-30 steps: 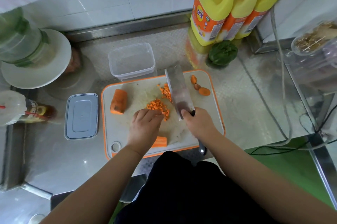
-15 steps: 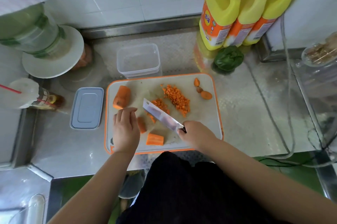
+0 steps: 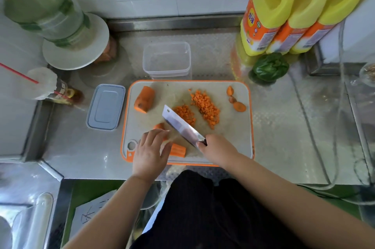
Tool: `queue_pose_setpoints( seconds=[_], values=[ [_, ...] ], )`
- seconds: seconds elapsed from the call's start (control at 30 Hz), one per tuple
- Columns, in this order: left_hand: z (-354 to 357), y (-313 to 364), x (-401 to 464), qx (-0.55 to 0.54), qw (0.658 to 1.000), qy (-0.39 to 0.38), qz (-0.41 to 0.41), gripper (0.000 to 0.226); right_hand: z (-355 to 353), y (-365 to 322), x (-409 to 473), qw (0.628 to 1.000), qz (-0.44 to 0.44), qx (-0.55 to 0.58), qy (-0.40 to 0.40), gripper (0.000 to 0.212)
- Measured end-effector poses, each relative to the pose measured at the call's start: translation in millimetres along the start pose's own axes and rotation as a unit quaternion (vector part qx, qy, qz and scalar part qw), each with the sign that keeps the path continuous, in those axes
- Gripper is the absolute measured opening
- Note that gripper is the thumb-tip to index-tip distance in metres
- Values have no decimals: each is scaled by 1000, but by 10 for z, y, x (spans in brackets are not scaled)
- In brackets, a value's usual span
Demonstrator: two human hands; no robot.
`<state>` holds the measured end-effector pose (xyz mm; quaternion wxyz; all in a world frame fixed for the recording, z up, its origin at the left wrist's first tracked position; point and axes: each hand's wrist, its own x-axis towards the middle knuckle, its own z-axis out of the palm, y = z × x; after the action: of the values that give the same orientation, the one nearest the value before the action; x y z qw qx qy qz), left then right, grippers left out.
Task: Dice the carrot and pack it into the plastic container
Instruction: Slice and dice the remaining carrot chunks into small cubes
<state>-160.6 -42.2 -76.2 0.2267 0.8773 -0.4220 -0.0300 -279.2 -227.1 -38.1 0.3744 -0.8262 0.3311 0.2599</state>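
Left hand (image 3: 151, 152) shifted nearer, steel counter (image 3: 284, 127)

Kitchen: steel counter (image 3: 284, 127), cutting board (image 3: 233, 147)

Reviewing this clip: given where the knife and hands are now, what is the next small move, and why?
Probably bring the cleaver down on the carrot piece at the left hand fingertips. The right hand grips the handle with the blade angled over that piece, and undiced chunks remain while the plastic container is empty.
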Motion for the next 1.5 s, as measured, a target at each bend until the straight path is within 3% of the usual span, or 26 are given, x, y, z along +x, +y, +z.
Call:
queue_pose_setpoints(
  seconds=[0.23, 0.43, 0.57, 0.67, 0.8, 1.07, 1.13, 1.27, 1.33, 1.4, 1.5],
  values=[
    [49, -30, -27, 103, 979, -139, 104, 53, -73, 127, 116, 988, 61, 113, 80, 39],
    [105, -3, -18, 99, 982, -102, 123, 50, -129, 225, 53, 983, 78, 126, 109, 38],
    [117, 0, -17, 101, 984, -97, 114, 49, -150, 182, 2, 986, 46, 105, 120, 34],
    [113, 42, 8, 111, 981, -128, 92, 57, -119, 109, 13, 995, 19, 60, 72, 34],
    [107, 86, 25, 97, 987, -117, 43, 52, -44, 16, 122, 999, -5, 39, 20, 34],
    [76, 225, 91, 65, 995, -78, -23, 42, -261, 204, 210, 981, 63, 166, 80, 37],
    [70, 286, 129, 40, 998, -37, -36, 43, -279, 202, 131, 984, 46, 144, 93, 37],
    [-5, 476, 300, 30, 992, 117, -17, 56, -346, 156, -183, 980, -33, 22, 193, 31],
    [-86, 573, 393, 44, 989, 141, 22, 63, -377, 170, -311, 970, -62, -54, 231, 29],
    [-123, 635, 464, 71, 989, 107, 66, 68, -369, 200, -379, 950, -88, -115, 277, 30],
    [-79, 710, 531, 151, 981, -33, 114, 77, -307, 311, -360, 910, -134, -181, 348, 34]
  ],
)
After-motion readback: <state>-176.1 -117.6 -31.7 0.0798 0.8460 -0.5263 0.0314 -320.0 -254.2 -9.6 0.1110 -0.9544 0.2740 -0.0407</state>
